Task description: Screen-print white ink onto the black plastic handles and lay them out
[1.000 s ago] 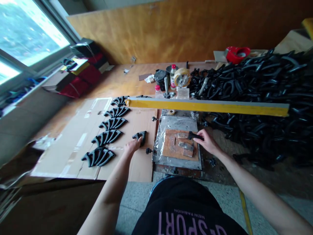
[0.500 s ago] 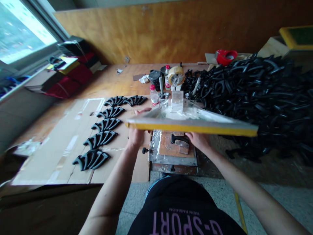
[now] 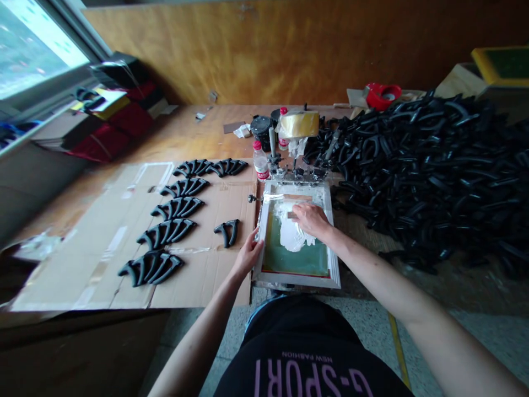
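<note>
The silk-screen printing frame [image 3: 336, 264] lies flat in front of me, with green mesh [image 3: 285, 262] and a patch of white ink [image 3: 289, 237] on it. My left hand [image 3: 250, 251] is closed on the frame's left edge. Over the ink, my right hand [image 3: 311, 219] grips a small brown squeegee [image 3: 291, 215], its lower part hidden by fingers and ink. The black handle seen earlier on the base is now hidden beneath the screen. A pair of black handles [image 3: 227, 231] rests on cardboard left of my left hand.
Fanned rows of black handles [image 3: 167, 234] lie on the cardboard sheet [image 3: 88, 237]. A large heap of black handles [image 3: 430, 165] fills the right side. Behind the frame stand a bottle [image 3: 260, 162], a black tub [image 3: 261, 128] and a yellow tape roll [image 3: 300, 124].
The screen frame has swung down from its raised tilt to lie flat over the base and handle. My right hand has left its edge and now holds the squeegee on the ink.
</note>
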Action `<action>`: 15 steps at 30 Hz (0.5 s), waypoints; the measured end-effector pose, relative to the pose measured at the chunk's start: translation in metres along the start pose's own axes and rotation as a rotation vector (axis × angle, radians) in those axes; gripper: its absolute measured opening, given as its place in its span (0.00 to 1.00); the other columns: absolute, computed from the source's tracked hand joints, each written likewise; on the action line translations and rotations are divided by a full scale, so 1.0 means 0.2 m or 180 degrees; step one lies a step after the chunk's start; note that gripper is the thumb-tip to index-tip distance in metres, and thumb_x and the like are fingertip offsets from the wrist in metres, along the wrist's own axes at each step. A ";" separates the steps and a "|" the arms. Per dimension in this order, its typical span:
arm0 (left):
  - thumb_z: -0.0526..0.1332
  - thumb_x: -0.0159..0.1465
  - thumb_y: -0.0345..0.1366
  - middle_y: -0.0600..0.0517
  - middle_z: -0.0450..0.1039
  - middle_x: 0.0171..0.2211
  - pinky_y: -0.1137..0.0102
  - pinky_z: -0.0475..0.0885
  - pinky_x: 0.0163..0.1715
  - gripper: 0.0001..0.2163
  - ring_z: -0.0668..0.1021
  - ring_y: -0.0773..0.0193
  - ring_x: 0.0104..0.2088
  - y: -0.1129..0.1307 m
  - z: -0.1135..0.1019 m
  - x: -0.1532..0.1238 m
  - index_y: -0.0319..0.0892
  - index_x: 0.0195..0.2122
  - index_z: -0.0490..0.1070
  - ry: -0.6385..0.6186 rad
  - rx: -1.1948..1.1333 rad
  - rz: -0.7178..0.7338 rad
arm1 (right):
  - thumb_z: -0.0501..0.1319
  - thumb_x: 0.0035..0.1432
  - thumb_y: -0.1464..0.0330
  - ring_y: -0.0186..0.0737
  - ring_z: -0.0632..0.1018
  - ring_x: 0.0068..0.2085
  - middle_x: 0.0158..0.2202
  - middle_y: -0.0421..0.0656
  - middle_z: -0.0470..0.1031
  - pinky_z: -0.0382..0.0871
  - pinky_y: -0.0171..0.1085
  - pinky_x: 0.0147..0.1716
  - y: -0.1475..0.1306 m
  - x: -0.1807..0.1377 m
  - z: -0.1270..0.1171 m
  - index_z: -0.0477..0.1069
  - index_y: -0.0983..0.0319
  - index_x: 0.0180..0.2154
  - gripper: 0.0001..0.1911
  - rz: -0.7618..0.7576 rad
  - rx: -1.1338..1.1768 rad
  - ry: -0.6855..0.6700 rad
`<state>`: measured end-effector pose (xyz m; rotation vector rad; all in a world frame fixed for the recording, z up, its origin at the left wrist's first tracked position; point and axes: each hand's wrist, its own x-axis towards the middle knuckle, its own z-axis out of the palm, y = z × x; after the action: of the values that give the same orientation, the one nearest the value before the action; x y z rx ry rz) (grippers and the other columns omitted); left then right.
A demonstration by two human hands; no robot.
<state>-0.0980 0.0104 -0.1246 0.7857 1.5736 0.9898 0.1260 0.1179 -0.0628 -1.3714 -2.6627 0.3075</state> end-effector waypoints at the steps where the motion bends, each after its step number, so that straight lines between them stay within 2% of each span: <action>1: 0.67 0.55 0.41 0.56 0.73 0.26 0.74 0.67 0.26 0.30 0.73 0.66 0.26 0.00 0.00 0.00 0.42 0.59 0.68 0.0031 -0.0023 -0.0028 | 0.56 0.61 0.75 0.45 0.74 0.42 0.38 0.47 0.76 0.64 0.38 0.41 0.00 -0.06 0.00 0.73 0.62 0.39 0.08 -0.0232 -0.0035 -0.0068; 4: 0.67 0.54 0.42 0.54 0.75 0.28 0.73 0.68 0.28 0.28 0.75 0.65 0.28 0.00 -0.01 -0.01 0.42 0.57 0.69 0.0059 -0.0025 -0.0031 | 0.53 0.60 0.79 0.42 0.73 0.40 0.36 0.46 0.76 0.62 0.36 0.36 0.03 -0.21 -0.02 0.73 0.61 0.36 0.12 -0.1032 -0.0010 -0.0291; 6: 0.67 0.54 0.43 0.54 0.75 0.29 0.73 0.69 0.28 0.29 0.76 0.64 0.29 -0.02 -0.01 -0.01 0.42 0.57 0.69 0.0027 0.0026 0.0004 | 0.56 0.58 0.78 0.41 0.72 0.38 0.34 0.44 0.76 0.61 0.36 0.34 0.04 -0.24 -0.05 0.73 0.60 0.33 0.10 -0.1287 0.0090 -0.0436; 9: 0.66 0.55 0.45 0.53 0.76 0.30 0.74 0.68 0.27 0.30 0.76 0.64 0.29 -0.03 -0.01 0.00 0.42 0.58 0.68 -0.0052 0.0093 0.0037 | 0.57 0.59 0.75 0.42 0.72 0.38 0.34 0.44 0.75 0.60 0.36 0.34 0.04 -0.22 -0.03 0.73 0.60 0.34 0.08 -0.1087 0.0028 -0.0256; 12: 0.66 0.55 0.47 0.53 0.75 0.28 0.74 0.67 0.25 0.33 0.75 0.65 0.27 -0.04 -0.01 0.01 0.40 0.60 0.66 -0.0062 0.0058 0.0041 | 0.52 0.63 0.76 0.43 0.72 0.42 0.38 0.47 0.75 0.61 0.37 0.35 0.02 -0.25 0.04 0.74 0.62 0.39 0.12 -0.1003 -0.0102 0.0040; 15: 0.67 0.54 0.47 0.54 0.74 0.26 0.75 0.66 0.24 0.34 0.74 0.66 0.25 -0.03 -0.01 0.00 0.40 0.60 0.66 -0.0064 0.0003 0.0020 | 0.54 0.62 0.75 0.42 0.73 0.41 0.37 0.46 0.76 0.62 0.37 0.36 0.00 -0.30 0.07 0.74 0.61 0.38 0.11 -0.1135 0.0087 -0.0072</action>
<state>-0.0997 0.0073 -0.1306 0.7994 1.5554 0.9830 0.1579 0.0670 -0.0781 -0.8645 -2.8388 0.3168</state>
